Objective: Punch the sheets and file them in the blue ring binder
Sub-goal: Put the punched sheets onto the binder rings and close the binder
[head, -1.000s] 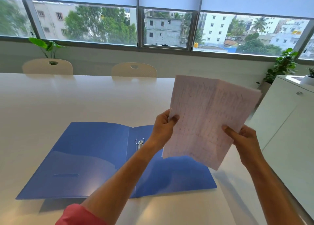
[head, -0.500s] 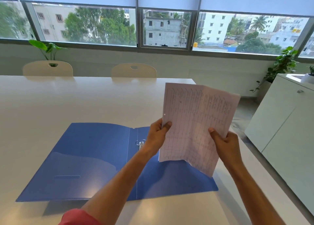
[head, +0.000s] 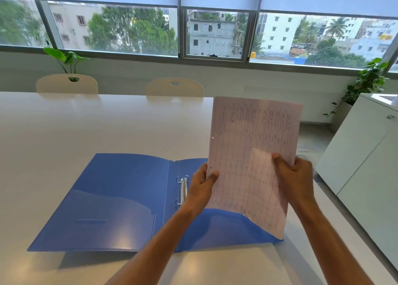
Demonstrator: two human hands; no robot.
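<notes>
Above the right half of the open binder, you are holding the sheets (head: 254, 155) up off the table, nearly upright and tipped a little to the right, with both hands gripping them. Your left hand (head: 201, 190) pinches the left edge low down, thumb on the face toward you and the other fingers behind the paper. Your right hand (head: 296, 177) grasps the right edge at about the same height, thumb pressed across the front. The sheets carry a ruled grid with faint handwriting that cannot be read, and two small punched holes show along the left edge, one above your left hand and one just beside its thumb. How many sheets are in the stack cannot be told. The bottom right corner hangs down past the binder's near edge. Below them the blue ring binder (head: 120, 198) lies flat and open on the white table (head: 86, 129), its metal rings (head: 183, 190) standing at the spine just left of your left wrist; whether the rings are closed cannot be told. The left cover has a pocket across its lower part. Across the table two pale chairs (head: 174, 87) are pushed in under a long window (head: 215, 32), a leafy plant (head: 66, 58) stands behind the left chair, and a white cabinet (head: 361, 155) stands to your right.
</notes>
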